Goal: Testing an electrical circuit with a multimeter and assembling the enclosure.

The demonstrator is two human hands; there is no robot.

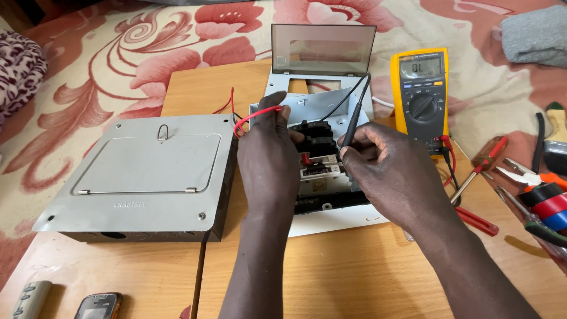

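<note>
Left hand (267,155) pinches the red probe lead (255,115); right hand (387,168) grips the black probe (353,125) over the breaker box (322,171). Yellow multimeter (421,94) at 2 o'clock.

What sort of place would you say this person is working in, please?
Probably a home used as a makeshift electrical workbench: a low wooden table stands on a flowered carpet, with a yellow meter, an open breaker box and hand tools laid out.

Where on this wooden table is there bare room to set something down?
Bare wood lies in the near strip of the wooden table, below the open white breaker box, and behind the grey metal enclosure. It is crowded on the right, around the yellow multimeter and the red-handled screwdrivers.
</note>
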